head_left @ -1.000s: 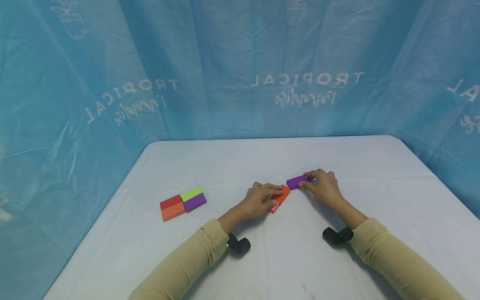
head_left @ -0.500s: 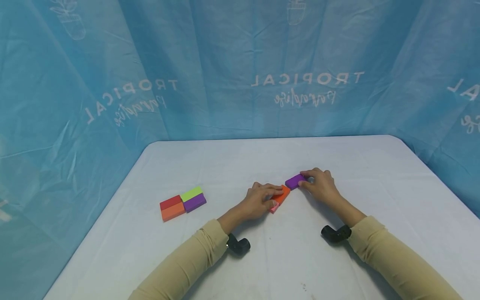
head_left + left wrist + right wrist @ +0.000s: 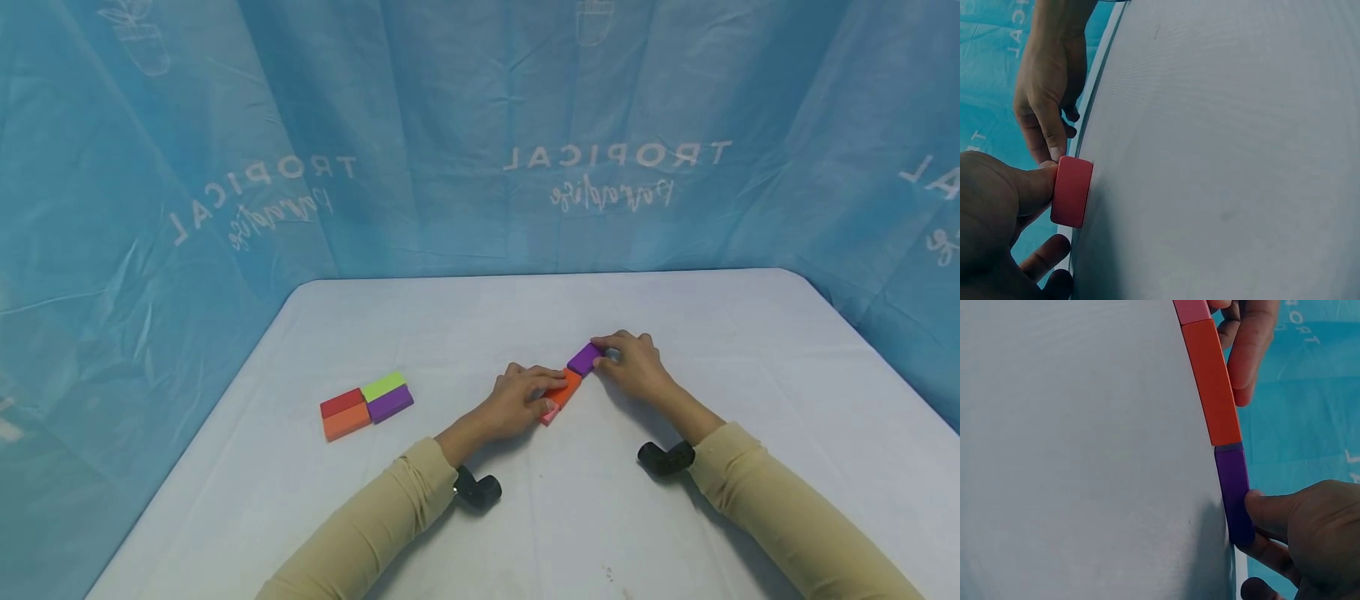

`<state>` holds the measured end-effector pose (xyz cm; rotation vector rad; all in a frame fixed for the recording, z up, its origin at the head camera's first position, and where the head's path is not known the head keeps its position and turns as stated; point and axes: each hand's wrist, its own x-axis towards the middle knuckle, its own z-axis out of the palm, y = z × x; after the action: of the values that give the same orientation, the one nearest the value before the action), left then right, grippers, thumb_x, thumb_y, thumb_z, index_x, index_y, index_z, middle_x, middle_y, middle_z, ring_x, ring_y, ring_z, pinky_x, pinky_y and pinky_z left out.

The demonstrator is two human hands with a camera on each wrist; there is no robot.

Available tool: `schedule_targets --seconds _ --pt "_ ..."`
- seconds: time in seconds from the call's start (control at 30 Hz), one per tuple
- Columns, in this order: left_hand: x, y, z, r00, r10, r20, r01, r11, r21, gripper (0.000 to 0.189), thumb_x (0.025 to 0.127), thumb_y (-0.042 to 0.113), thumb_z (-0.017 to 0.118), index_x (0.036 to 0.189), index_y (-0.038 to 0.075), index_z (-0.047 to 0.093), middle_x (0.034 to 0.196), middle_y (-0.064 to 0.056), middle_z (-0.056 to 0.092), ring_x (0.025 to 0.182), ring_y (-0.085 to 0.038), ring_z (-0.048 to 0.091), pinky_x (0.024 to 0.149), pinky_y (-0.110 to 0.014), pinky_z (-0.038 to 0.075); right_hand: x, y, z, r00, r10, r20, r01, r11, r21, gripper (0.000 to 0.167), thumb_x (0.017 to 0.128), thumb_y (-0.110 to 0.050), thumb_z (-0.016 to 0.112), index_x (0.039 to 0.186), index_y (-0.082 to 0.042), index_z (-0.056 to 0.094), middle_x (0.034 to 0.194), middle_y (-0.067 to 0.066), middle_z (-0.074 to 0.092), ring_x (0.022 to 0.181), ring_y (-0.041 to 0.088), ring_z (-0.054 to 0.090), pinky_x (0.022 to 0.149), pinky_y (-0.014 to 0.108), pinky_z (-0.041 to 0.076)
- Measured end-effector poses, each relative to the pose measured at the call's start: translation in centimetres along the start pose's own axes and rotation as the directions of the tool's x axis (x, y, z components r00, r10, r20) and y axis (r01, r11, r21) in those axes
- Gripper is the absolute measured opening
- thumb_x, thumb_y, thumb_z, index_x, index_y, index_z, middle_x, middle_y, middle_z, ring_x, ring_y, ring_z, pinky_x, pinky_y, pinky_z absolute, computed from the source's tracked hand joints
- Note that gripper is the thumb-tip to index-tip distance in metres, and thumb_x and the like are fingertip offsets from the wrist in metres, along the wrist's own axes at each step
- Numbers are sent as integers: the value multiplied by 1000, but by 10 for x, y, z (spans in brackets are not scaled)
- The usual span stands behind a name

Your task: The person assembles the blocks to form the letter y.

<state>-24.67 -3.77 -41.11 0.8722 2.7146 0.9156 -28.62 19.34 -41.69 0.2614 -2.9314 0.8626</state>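
A slanting row of blocks lies end to end on the white-covered table: pink [image 3: 549,417], orange [image 3: 570,388] and purple [image 3: 583,361]. My left hand [image 3: 510,406] rests its fingers on top of the orange block, with the thumb touching the pink one. My right hand [image 3: 636,368] pinches the purple block by its far end between thumb and fingers. In the right wrist view the purple block [image 3: 1233,494] meets the end of the orange block [image 3: 1212,384]. The left wrist view shows the pink block's end face [image 3: 1072,192] under my left thumb.
To the left, a red block [image 3: 341,403], a lime block [image 3: 384,385], an orange block [image 3: 347,422] and a second purple block [image 3: 390,404] lie together in a two-by-two group. A blue curtain [image 3: 450,217] hangs behind the table [image 3: 420,325].
My right hand has slid the purple block left and turned it into line with the orange block, so their ends meet. My left hand has stayed in place.
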Motion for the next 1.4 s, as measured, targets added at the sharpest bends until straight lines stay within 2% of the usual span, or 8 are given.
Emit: schedule_targets --seconds 0.4,0.87,1.4 --pt "1 1 1 1000 10 8 -10 1000 23 38 93 20 57 132 21 57 143 11 47 113 -17 40 91 -33 29 2 0 0 999 -28 24 28 999 -21 40 89 -19 62 129 -11 58 127 18 57 106 35 42 82 46 33" --pt "1 2 0 1000 -1 2 1 1000 23 39 92 19 59 131 22 57 143 12 47 114 -17 40 93 -35 29 2 -1 -1 998 -45 36 46 999 -23 39 90 -19 62 128 -13 60 126 15 58 101 31 42 80 42 32" --pt "-1 3 -1 1000 11 -10 -10 994 105 41 92 23 59 133 24 55 143 12 47 111 -15 40 88 -31 30 1 -3 1 999 -46 28 46 999 -7 41 90 -20 62 129 -12 58 128 16 56 104 32 42 82 44 33"
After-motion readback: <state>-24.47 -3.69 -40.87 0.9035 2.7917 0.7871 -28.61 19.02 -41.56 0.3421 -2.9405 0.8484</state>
